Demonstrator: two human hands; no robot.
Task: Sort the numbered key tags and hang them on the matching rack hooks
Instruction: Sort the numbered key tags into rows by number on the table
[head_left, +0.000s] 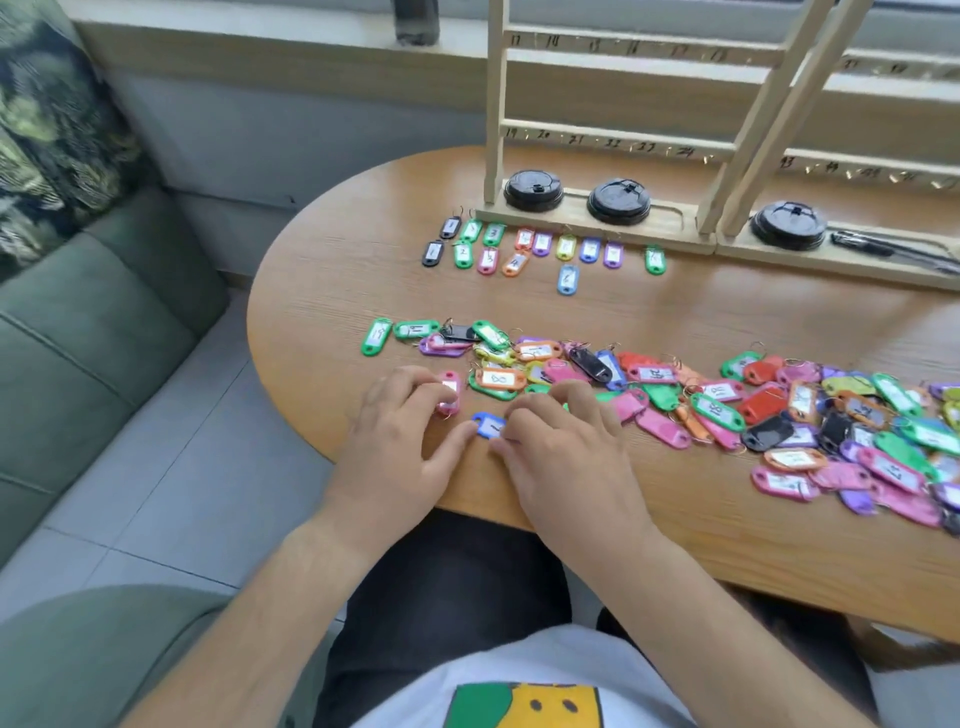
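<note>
1. The person is sitting at the rounded wooden table (322, 270), with both hands lying close together near its front edge.
2. The left hand (400, 436) is bending its fingers down over a pink tag (450, 397), and its thumb is touching the left end of a blue tag (487, 426). I cannot tell whether it is truly gripping either one.
3. The right hand (566, 457) is curling its fingers and pinching the right end of the blue tag between forefinger and thumb.
4. The blue tag is lying flat on the table between the two hands, label up, just in front of the pile.
5. The unsorted pile (727, 410) is sprawling from the hands off to the right, with tags of many colours overlapping. An orange tag (496, 379) marked 8 is lying just beyond the fingertips.
6. Further back, well apart from the pile, the sorted tags (519, 247) are lying in two short rows just in front of the rack base.
7. The wooden rack (618, 140) is standing at the far side of the table, its rails showing handwritten numbers. A second rack (883, 166) is standing just beside it to the right.
8. Black lids (533, 189) are sitting in the rack bases.
9. A green sofa (78, 338) is standing to the left of the table.
</note>
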